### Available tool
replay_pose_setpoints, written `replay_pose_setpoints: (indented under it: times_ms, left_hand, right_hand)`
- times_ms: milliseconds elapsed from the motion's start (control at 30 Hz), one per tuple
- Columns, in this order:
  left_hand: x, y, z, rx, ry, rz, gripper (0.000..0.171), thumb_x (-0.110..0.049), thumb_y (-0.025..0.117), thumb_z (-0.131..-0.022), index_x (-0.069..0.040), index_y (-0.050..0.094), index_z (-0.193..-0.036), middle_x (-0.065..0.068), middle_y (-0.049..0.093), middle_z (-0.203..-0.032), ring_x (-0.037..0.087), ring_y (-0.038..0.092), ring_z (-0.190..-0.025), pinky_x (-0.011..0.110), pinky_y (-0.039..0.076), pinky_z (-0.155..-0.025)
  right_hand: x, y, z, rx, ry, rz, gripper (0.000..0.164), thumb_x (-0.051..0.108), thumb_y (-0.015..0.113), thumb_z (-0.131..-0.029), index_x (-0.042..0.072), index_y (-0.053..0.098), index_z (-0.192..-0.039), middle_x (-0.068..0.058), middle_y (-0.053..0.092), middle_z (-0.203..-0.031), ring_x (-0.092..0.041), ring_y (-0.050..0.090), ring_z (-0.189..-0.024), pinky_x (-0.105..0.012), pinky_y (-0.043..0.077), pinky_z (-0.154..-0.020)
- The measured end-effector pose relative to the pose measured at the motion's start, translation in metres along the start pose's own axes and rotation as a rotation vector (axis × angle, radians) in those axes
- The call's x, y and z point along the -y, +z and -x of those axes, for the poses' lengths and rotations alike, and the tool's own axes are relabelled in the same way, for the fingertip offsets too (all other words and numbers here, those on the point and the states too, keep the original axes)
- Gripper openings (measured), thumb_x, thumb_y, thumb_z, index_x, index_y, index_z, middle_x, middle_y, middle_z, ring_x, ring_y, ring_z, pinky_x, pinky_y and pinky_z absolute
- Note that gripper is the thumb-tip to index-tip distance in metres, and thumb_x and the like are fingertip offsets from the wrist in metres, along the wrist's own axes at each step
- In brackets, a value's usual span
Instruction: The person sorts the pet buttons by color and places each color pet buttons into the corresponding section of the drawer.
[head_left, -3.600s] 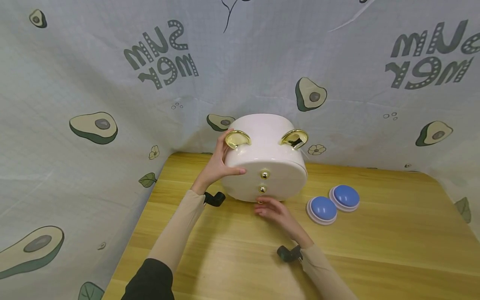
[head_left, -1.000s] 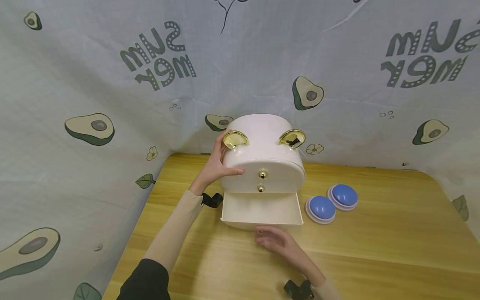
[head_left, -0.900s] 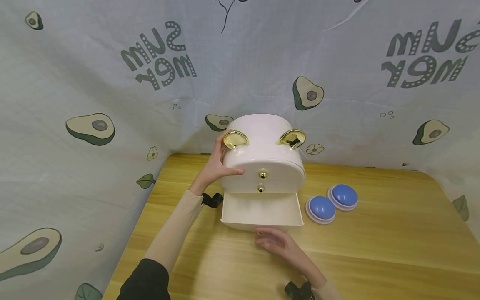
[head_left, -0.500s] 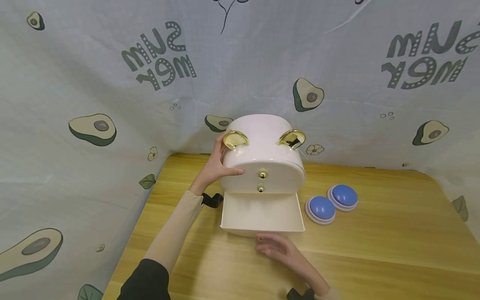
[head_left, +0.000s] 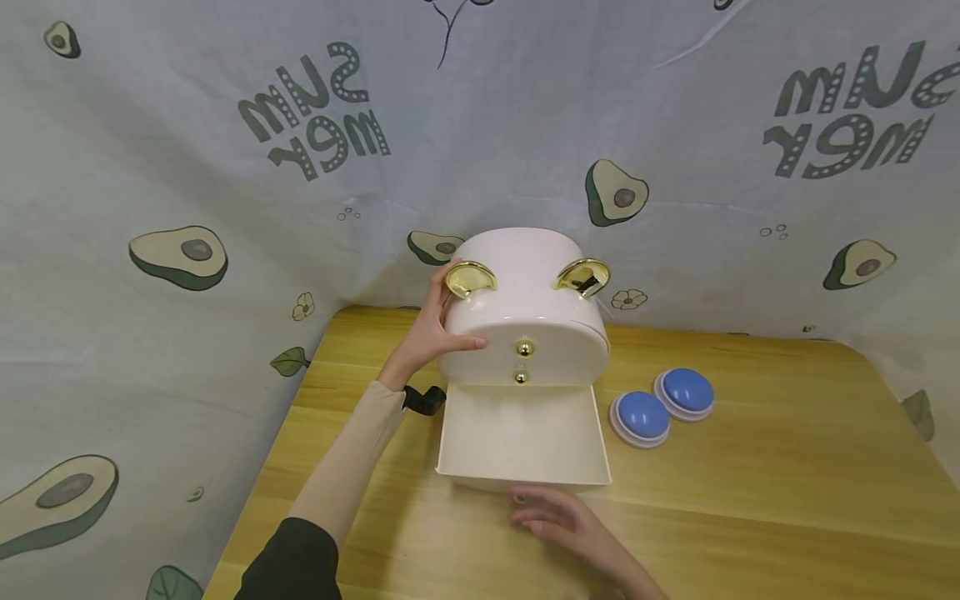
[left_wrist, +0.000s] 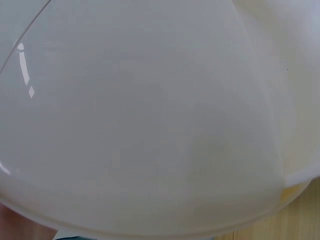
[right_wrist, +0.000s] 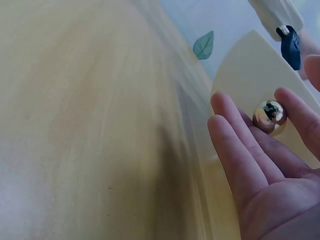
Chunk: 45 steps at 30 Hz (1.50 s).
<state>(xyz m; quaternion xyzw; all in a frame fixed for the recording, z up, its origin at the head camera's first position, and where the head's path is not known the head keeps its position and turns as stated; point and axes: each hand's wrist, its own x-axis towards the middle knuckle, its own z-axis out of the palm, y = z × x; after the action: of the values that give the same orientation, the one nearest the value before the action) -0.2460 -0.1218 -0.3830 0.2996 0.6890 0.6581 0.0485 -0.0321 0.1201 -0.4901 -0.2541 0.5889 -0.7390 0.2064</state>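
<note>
A glossy white mini drawer cabinet (head_left: 517, 262) with gold ears and round gold knobs stands against the backdrop. My left hand (head_left: 427, 333) grips its left side, thumb on the front face and fingers around the side, partly hidden behind the ear. Its smooth white side fills the left wrist view. The bottom drawer (head_left: 525, 433) extends far toward me, bare inside. At the drawer's front, my right hand (head_left: 558, 521) holds the gold knob (right_wrist: 270, 117) between its fingers. In the right wrist view the index finger lies on one side of the knob, the other fingers opposite.
Two blue push buttons (head_left: 643, 415) with pale bases sit side by side on the wooden table (head_left: 787, 450), right of the cabinet. A white cloth (head_left: 300, 250) printed with avocados hangs behind and at the left.
The bottom drawer, closed 3.6 seconds ago, has slid out and come further toward me over the last second. My right hand has moved back with its knob; the left hand stays put.
</note>
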Motion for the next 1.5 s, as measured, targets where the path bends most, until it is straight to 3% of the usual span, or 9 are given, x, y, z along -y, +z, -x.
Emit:
replay_pose_setpoints:
  times_ms: [167, 267, 500, 700, 900, 1133, 1333, 1500]
  left_hand:
    - [-0.019, 0.002, 0.004, 0.003, -0.013, -0.008, 0.109, 0.012, 0.077, -0.07, -0.013, 0.007, -0.15, 0.013, 0.022, -0.151, 0.018, 0.015, -0.141, 0.044, 0.016, -0.111]
    - [-0.02, 0.002, 0.004, 0.001, -0.016, -0.009, 0.109, 0.012, 0.076, -0.07, -0.012, 0.007, -0.15, 0.014, 0.022, -0.152, 0.019, 0.015, -0.142, 0.047, 0.017, -0.111]
    - [0.006, -0.001, -0.001, -0.003, -0.004, -0.003, 0.115, 0.014, 0.077, -0.068, -0.022, 0.006, -0.152, 0.007, 0.021, -0.153, 0.016, 0.014, -0.142, 0.046, 0.016, -0.111]
    - [0.011, -0.001, 0.001, -0.006, 0.032, -0.013, 0.114, 0.008, 0.08, -0.07, -0.029, 0.009, -0.151, 0.003, 0.024, -0.151, 0.013, 0.017, -0.141, 0.047, 0.019, -0.11]
    - [0.01, -0.001, 0.002, -0.006, 0.036, -0.006, 0.112, -0.001, 0.084, -0.07, -0.032, 0.012, -0.149, 0.001, 0.025, -0.15, 0.012, 0.017, -0.14, 0.048, 0.019, -0.11]
    - [-0.02, 0.005, 0.007, -0.005, -0.019, 0.01, 0.109, 0.015, 0.075, -0.07, -0.013, 0.006, -0.15, 0.013, 0.021, -0.152, 0.019, 0.016, -0.141, 0.045, 0.018, -0.11]
    - [-0.02, 0.005, 0.008, -0.006, -0.017, 0.01, 0.109, 0.014, 0.075, -0.07, -0.013, 0.006, -0.151, 0.013, 0.021, -0.152, 0.019, 0.015, -0.141, 0.047, 0.018, -0.11]
    - [-0.021, 0.005, 0.008, -0.002, -0.016, 0.006, 0.109, 0.014, 0.075, -0.071, -0.013, 0.006, -0.151, 0.014, 0.02, -0.152, 0.02, 0.015, -0.142, 0.048, 0.019, -0.11]
  right_hand:
    - [-0.001, 0.002, 0.001, -0.001, -0.001, -0.007, 0.04, -0.007, 0.042, -0.097, -0.014, 0.038, -0.136, -0.041, 0.038, -0.131, -0.032, 0.055, -0.116, -0.037, 0.043, -0.096]
    - [-0.003, 0.002, 0.002, -0.002, -0.011, -0.011, 0.04, -0.007, 0.042, -0.097, -0.015, 0.037, -0.136, -0.041, 0.038, -0.131, -0.032, 0.055, -0.115, -0.038, 0.043, -0.096]
    - [-0.005, 0.002, 0.002, 0.003, -0.033, 0.001, 0.04, -0.009, 0.041, -0.097, -0.015, 0.037, -0.136, -0.02, 0.048, -0.137, -0.031, 0.056, -0.116, -0.037, 0.043, -0.096]
    - [-0.007, 0.003, 0.006, 0.006, -0.026, -0.002, 0.039, -0.009, 0.039, -0.098, -0.018, 0.034, -0.135, -0.009, 0.049, -0.138, -0.028, 0.055, -0.117, -0.034, 0.043, -0.097]
    - [-0.007, 0.004, 0.01, -0.015, 0.038, 0.011, 0.04, -0.005, 0.041, -0.099, -0.016, 0.034, -0.137, -0.017, 0.047, -0.138, -0.025, 0.054, -0.119, -0.03, 0.042, -0.097]
    - [-0.007, 0.006, 0.011, -0.023, 0.06, 0.028, 0.04, -0.005, 0.041, -0.099, -0.015, 0.034, -0.137, -0.02, 0.046, -0.138, -0.024, 0.054, -0.119, -0.027, 0.042, -0.096]
    - [-0.007, 0.006, 0.011, -0.007, 0.058, 0.072, 0.039, -0.005, 0.042, -0.099, -0.015, 0.035, -0.136, -0.041, 0.041, -0.128, -0.027, 0.056, -0.116, -0.03, 0.044, -0.095]
    - [0.003, 0.002, 0.011, 0.031, 0.002, 0.09, 0.035, -0.008, 0.043, -0.097, -0.018, 0.04, -0.131, -0.038, 0.05, -0.119, -0.036, 0.058, -0.11, -0.037, 0.046, -0.093]
